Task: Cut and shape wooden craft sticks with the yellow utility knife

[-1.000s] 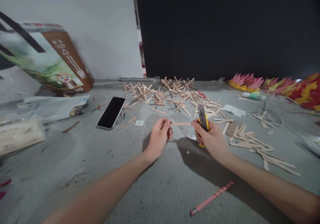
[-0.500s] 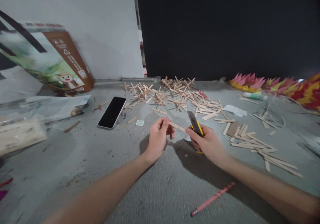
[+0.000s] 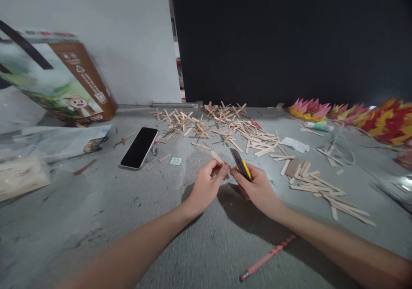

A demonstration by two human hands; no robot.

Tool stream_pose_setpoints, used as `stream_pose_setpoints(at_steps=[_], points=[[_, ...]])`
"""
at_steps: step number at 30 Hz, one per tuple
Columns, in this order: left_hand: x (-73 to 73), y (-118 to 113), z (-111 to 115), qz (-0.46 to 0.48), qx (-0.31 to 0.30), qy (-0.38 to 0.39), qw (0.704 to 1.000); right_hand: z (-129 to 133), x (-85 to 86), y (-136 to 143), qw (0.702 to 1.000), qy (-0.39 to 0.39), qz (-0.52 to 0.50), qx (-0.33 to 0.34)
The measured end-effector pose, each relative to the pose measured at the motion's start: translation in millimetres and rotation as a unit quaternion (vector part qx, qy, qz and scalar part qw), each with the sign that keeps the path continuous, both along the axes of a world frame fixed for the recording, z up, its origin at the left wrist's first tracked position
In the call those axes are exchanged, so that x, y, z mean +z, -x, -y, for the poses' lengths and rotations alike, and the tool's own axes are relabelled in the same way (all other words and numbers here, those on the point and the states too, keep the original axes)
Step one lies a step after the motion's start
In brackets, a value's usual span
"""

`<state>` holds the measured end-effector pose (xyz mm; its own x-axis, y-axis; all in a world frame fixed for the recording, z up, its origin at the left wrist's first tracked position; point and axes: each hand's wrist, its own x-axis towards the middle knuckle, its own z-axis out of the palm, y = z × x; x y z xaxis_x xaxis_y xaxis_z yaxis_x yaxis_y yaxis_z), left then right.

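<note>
Between the fingertips of my left hand (image 3: 206, 185) is a popsicle stick (image 3: 216, 156), its far end pointing up and away from me. My right hand (image 3: 257, 190) is closed around a yellow and black utility knife (image 3: 243, 168), whose dark front end points up and to the left. The right fingertips almost meet the left ones at the stick; whether they also pinch it is hidden. Just beyond the hands, another popsicle stick (image 3: 201, 146) lies flat on the grey table (image 3: 128, 220).
Crossed sticks (image 3: 183, 120) pile up at the back, with loose sticks (image 3: 317, 184) at right. A phone (image 3: 139, 147) lies left, near a printed bag (image 3: 77, 83). A pink pencil (image 3: 267, 258) lies in front. Folded paper pieces (image 3: 383, 119) and a cable (image 3: 349, 151) sit far right.
My hands have come closer together. The popsicle stick, earlier stretched sideways between both hands, now points upward from my left fingers. The view has shifted slightly right.
</note>
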<state>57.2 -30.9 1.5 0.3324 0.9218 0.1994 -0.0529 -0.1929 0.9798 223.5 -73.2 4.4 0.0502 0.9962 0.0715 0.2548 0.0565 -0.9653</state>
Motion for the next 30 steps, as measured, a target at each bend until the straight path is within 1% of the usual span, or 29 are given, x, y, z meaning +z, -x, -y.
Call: stream_pose_setpoints(at_steps=[4, 6, 8, 11, 13, 16, 18, 21, 23, 27, 30], points=[[-1.1, 0, -1, -0.005, 0.023, 0.007, 1.0, -1, 0.0, -2, 1.0, 0.009, 0.011, -0.006], [-4.2, 0, -3, -0.006, 0.041, 0.015, 0.999, -2, -0.1, -3, 1.0, 0.021, -0.005, -0.012], [-7.6, 0, -5, -0.003, 0.046, 0.02, 0.999, -2, 1.3, -4, 0.999, 0.033, -0.033, -0.017], [-9.9, -1, -6, -0.006, 0.022, 0.019, 1.0, -5, 7.9, -6, 0.996, 0.041, -0.079, -0.025], [-8.9, -1, -6, -0.034, -0.004, 0.006, 0.999, -9, 14.3, -10, 0.995, 0.024, -0.092, -0.038], [-5.2, 0, -4, -0.101, -0.029, -0.029, 0.994, -15, 22.6, -17, 0.995, -0.012, -0.087, -0.047], [-2.5, 1, -3, -0.121, -0.041, -0.038, 0.991, -19, 25.7, -22, 0.997, -0.021, -0.061, -0.044], [-0.1, 3, -2, -0.107, -0.042, -0.023, 0.993, -21, 26.6, -26, 0.999, -0.021, 0.012, -0.048], [-0.2, 3, -3, -0.084, -0.02, -0.006, 0.996, -20, 25.9, -27, 0.997, -0.016, 0.045, -0.053], [-2.7, 3, -6, -0.023, 0.037, 0.024, 0.999, -18, 23.4, -24, 0.997, 0.004, 0.073, -0.034], [-2.7, 3, -8, 0.015, 0.045, 0.03, 0.998, -16, 21.4, -21, 0.996, 0.012, 0.086, -0.009]])
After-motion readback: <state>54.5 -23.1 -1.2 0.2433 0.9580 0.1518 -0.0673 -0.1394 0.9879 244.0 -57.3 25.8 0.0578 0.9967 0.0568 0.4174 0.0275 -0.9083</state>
